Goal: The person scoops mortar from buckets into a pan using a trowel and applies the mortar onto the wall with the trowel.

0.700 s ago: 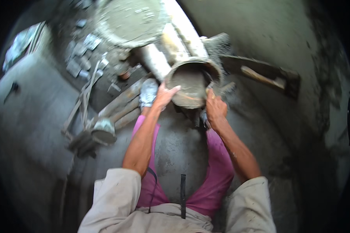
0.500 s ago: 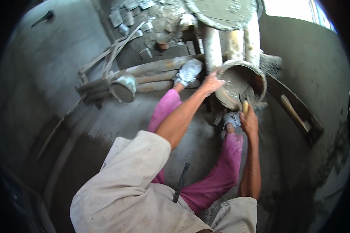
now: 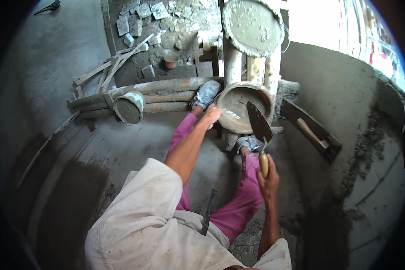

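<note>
The fingers of the right hand [image 3: 269, 181] are closed around the handle of a trowel [image 3: 259, 122], and the left hand [image 3: 211, 116] grasps the left side of the rim of a round basin [image 3: 269, 95], although its fingertips are not clear. The trowel has a smooth yellowish handle, a bent metal neck and a long, dark, pointed blade. This blade stretches across the right part of the basin, its tip pointing up and slightly left; whether it touches the mortar [image 3: 238, 102], I cannot tell. The basin is in front of the person, near the shoes, and its thick rim is crusted with grey. The mortar inside is grey and wet, with small white glints, and a brownish-orange streak shows at the near inner wall. Beyond the basin are pale round poles [image 3: 256, 67], and above these a wide tub [image 3: 225, 24] filled with grey, lumpy mortar. To the right, a long dark board with a wooden grip [image 3: 311, 132] leans near the wall. To the left, a bucket [image 3: 139, 100] lies tilted beside horizontal logs [image 3: 166, 85]; behind them are a small orange pot [image 3: 170, 63] and broken grey blocks [image 3: 135, 24].
</note>
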The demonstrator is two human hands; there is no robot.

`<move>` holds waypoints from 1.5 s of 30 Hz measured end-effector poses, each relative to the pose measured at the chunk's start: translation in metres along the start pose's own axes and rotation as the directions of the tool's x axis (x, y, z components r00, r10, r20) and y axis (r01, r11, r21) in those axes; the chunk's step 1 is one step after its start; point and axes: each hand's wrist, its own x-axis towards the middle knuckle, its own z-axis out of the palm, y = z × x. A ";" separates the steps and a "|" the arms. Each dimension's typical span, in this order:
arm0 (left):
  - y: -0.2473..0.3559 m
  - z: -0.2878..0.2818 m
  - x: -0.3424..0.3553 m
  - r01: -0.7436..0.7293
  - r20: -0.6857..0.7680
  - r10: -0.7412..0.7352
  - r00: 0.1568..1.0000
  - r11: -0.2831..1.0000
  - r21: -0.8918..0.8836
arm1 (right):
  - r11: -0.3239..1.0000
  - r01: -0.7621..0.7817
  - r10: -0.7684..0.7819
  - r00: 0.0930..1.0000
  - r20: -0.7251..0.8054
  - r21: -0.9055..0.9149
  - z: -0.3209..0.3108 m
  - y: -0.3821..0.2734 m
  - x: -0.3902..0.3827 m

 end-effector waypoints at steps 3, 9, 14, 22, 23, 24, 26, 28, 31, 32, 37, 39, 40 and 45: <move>-0.026 -0.074 -0.028 -0.013 -0.073 0.012 0.997 1.000 -0.019 | 0.750 -0.462 0.354 0.885 0.304 0.473 -0.025 -0.061 -0.030; -0.059 -0.176 -0.137 -0.135 -0.162 0.069 0.984 0.887 -0.442 | 0.503 -0.434 0.151 0.896 0.419 0.747 -0.047 -0.156 -0.062; -0.040 -0.198 -0.268 -0.191 -0.237 0.017 0.971 0.649 -0.736 | 0.754 -0.430 0.229 0.881 0.414 0.496 -0.075 -0.216 -0.063; -0.117 -0.186 -0.372 -0.372 -0.372 -0.079 0.925 0.022 -0.928 | 0.864 0.061 -0.222 0.937 0.268 0.500 -0.112 -0.287 -0.025; -0.128 -0.174 -0.378 -0.387 -0.385 -0.094 0.918 -0.012 -0.922 | 0.900 0.067 -0.193 0.947 0.256 0.430 -0.123 -0.293 -0.019; -0.127 -0.164 -0.383 -0.396 -0.380 -0.137 0.915 -0.123 -0.910 | 0.903 0.087 -0.223 0.932 0.285 0.421 -0.134 -0.296 -0.009; -0.143 -0.138 -0.393 -0.450 -0.404 -0.206 0.891 -0.292 -0.844 | 0.901 0.109 -0.215 0.953 0.214 0.419 -0.150 -0.300 0.013; -0.142 -0.119 -0.392 -0.431 -0.405 -0.165 0.900 -0.484 -0.762 | 0.890 0.236 -0.361 0.887 0.287 0.391 -0.175 -0.302 0.041; -0.169 -0.097 -0.394 -0.457 -0.360 -0.283 0.889 -0.582 -0.673 | 0.964 0.244 -0.264 0.894 0.363 0.102 -0.192 -0.321 0.067; -0.177 -0.096 -0.394 -0.448 -0.339 -0.293 0.894 -0.611 -0.652 | 0.974 0.225 -0.214 0.900 0.381 0.017 -0.185 -0.334 0.076; -0.234 -0.049 -0.398 -0.483 -0.374 -0.308 0.875 -0.624 -0.615 | 0.970 0.245 -0.223 0.889 0.400 -0.004 -0.111 -0.394 0.047; -0.247 -0.049 -0.398 -0.438 -0.316 -0.307 0.898 -0.694 -0.572 | 0.953 0.298 -0.245 0.868 0.432 -0.059 -0.074 -0.416 0.035; -0.255 -0.048 -0.402 -0.422 -0.296 -0.302 0.906 -0.701 -0.575 | 0.959 0.252 -0.169 0.878 0.448 -0.132 -0.053 -0.431 0.028; -0.251 -0.058 -0.420 -0.368 -0.233 -0.286 0.929 -0.773 -0.517 | 0.919 0.309 -0.151 0.848 0.508 -0.244 0.015 -0.465 0.022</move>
